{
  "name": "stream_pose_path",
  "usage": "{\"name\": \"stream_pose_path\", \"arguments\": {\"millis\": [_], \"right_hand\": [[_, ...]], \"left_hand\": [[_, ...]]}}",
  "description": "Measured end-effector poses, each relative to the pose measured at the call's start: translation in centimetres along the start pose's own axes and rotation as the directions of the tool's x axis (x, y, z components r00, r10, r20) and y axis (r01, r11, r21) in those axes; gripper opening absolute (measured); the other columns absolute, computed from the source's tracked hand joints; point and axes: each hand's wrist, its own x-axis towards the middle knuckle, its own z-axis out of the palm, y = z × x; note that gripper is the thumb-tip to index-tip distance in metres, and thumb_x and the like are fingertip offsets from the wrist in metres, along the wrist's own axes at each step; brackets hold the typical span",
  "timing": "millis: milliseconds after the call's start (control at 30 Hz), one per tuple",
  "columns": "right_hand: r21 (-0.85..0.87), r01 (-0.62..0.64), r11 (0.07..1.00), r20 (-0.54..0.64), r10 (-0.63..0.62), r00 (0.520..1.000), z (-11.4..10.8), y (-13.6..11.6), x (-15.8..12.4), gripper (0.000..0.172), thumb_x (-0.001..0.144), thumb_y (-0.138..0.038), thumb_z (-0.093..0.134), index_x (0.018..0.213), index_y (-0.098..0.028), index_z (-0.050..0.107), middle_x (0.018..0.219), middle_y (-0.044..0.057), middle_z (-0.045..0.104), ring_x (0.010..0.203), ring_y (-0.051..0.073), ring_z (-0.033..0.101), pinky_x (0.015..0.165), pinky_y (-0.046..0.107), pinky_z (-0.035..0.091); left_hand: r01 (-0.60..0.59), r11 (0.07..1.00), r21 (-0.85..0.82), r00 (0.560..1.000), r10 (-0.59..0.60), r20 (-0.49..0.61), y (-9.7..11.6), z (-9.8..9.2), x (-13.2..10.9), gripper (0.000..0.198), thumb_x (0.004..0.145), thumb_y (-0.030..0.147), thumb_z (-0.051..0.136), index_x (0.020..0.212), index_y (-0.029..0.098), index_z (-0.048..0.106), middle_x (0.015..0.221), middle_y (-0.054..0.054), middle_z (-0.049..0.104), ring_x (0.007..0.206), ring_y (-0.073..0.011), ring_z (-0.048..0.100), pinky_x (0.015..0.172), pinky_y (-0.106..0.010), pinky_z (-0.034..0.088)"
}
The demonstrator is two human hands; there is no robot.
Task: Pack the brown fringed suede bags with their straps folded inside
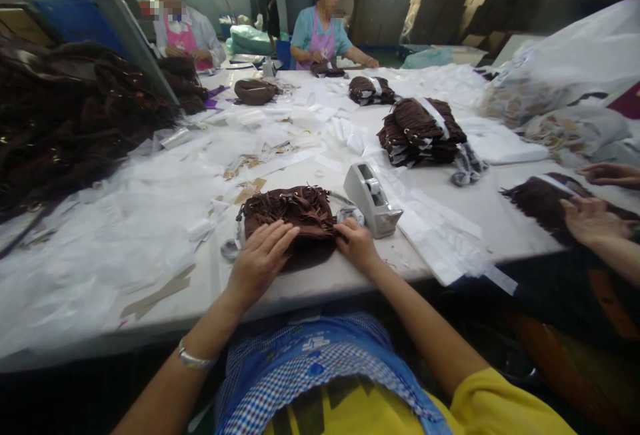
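Note:
A dark brown fringed bag [287,208] lies at the near edge of the table in front of me. My left hand [261,258] rests on its front left part, fingers stretched out and lying flat. At the bag's right end, the fingers of my right hand [356,245] are bent and closed on its edge; my thumb tip is partly hidden. Wrapped strap ends in clear plastic stick out on both sides of the bag. Just beyond my right hand stands a grey tape dispenser [373,201].
White wrapping sheets [100,241] cover the table's left side. Stacked brown bags [423,131] with white bands stand back right. A co-worker's hands [595,221] handle another bag at right. A dark bag pile [75,108] rises at left. Two people work across the table.

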Motion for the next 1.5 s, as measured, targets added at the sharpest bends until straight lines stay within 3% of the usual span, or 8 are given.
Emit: {"name": "stream_pose_path", "arguments": {"millis": [167, 367, 533, 800, 933, 1167, 1367, 1500], "right_hand": [[0.232, -0.085, 0.969, 0.007, 0.086, 0.996, -2.6, 0.8, -0.5, 0.022, 0.088, -0.018, 0.058, 0.106, -0.020, 0.071, 0.100, 0.006, 0.073, 0.092, 0.020, 0.069, 0.086, 0.032, 0.055], [0.114, -0.111, 0.987, -0.325, 0.143, 0.935, -4.9, -3.0, -0.9, 0.035, 0.094, -0.015, 0.049, 0.124, -0.024, 0.064, 0.119, 0.008, 0.069, 0.109, 0.021, 0.066, 0.100, 0.038, 0.051], [0.038, 0.355, 0.934, 0.132, -0.357, 0.925, -1.0, -6.2, -0.7, 0.039, 0.096, -0.016, 0.049, 0.132, -0.024, 0.059, 0.134, 0.006, 0.062, 0.127, 0.020, 0.055, 0.111, 0.042, 0.042], [-0.026, 0.342, 0.939, 0.292, -0.320, 0.901, 1.4, -4.9, -1.3, 0.041, 0.097, -0.015, 0.046, 0.136, -0.019, 0.055, 0.141, 0.007, 0.056, 0.131, 0.023, 0.050, 0.113, 0.047, 0.036], [-0.013, 0.351, 0.936, 0.276, -0.335, 0.901, 0.8, -4.7, -0.7, 0.042, 0.096, -0.017, 0.048, 0.138, -0.023, 0.054, 0.137, 0.006, 0.059, 0.129, 0.022, 0.053, 0.111, 0.047, 0.039], [-0.160, 0.165, 0.973, 0.102, -0.149, 0.984, -2.5, -3.4, 0.2, 0.037, 0.092, -0.021, 0.056, 0.127, -0.033, 0.062, 0.125, 0.006, 0.067, 0.112, 0.029, 0.064, 0.092, 0.051, 0.052], [-0.141, 0.170, 0.975, 0.056, -0.163, 0.985, -5.8, -4.6, 9.1, 0.024, 0.093, -0.024, 0.055, 0.108, -0.032, 0.071, 0.102, 0.004, 0.075, 0.086, 0.024, 0.071, 0.077, 0.038, 0.056], [0.063, 0.291, 0.955, 0.267, -0.297, 0.917, -2.8, -4.3, 19.6, 0.021, 0.091, -0.024, 0.059, 0.105, -0.029, 0.075, 0.101, 0.003, 0.076, 0.090, 0.020, 0.072, 0.080, 0.029, 0.056]], "left_hand": [[-0.032, 0.996, -0.086, 0.996, 0.040, 0.086, 1.0, 2.3, -1.6, 0.033, 0.087, 0.011, 0.054, 0.117, 0.019, 0.066, 0.114, -0.009, 0.069, 0.105, -0.0243, 0.061, 0.093, -0.039, 0.050], [0.120, 0.985, -0.120, 0.982, -0.100, 0.158, 3.9, 3.0, -3.5, 0.053, 0.083, 0.009, 0.052, 0.136, 0.017, 0.055, 0.135, -0.012, 0.057, 0.124, -0.0285, 0.050, 0.107, -0.046, 0.044], [0.157, 0.982, -0.102, 0.979, -0.141, 0.151, 4.0, 2.5, -4.5, 0.056, 0.083, 0.008, 0.051, 0.138, 0.015, 0.052, 0.140, -0.012, 0.054, 0.130, -0.0285, 0.047, 0.109, -0.046, 0.043], [0.315, 0.934, -0.169, 0.944, -0.327, -0.045, 4.4, -3.1, -0.7, 0.028, 0.087, 0.016, 0.055, 0.112, 0.019, 0.066, 0.123, -0.007, 0.068, 0.117, -0.0242, 0.060, 0.103, -0.042, 0.048], [0.158, 0.971, -0.177, 0.987, -0.151, 0.055, 4.0, 1.2, 2.0, 0.044, 0.094, 0.012, 0.041, 0.136, 0.013, 0.052, 0.137, -0.010, 0.060, 0.131, -0.0210, 0.051, 0.109, -0.039, 0.044], [0.238, 0.958, 0.157, 0.959, -0.258, 0.121, 2.0, 5.9, -0.7, 0.054, 0.095, 0.030, 0.047, 0.145, 0.013, 0.043, 0.154, -0.014, 0.038, 0.142, -0.0300, 0.036, 0.111, -0.051, 0.037], [0.211, 0.953, 0.219, 0.973, -0.226, 0.046, 2.1, 6.1, -1.0, 0.055, 0.092, 0.029, 0.050, 0.146, 0.022, 0.043, 0.155, -0.009, 0.038, 0.142, -0.0264, 0.037, 0.112, -0.045, 0.035], [0.192, 0.961, 0.199, 0.979, -0.174, -0.105, 1.1, 7.4, -1.5, 0.050, 0.091, 0.038, 0.053, 0.139, 0.024, 0.053, 0.149, -0.008, 0.047, 0.140, -0.0243, 0.039, 0.119, -0.040, 0.022]]}}
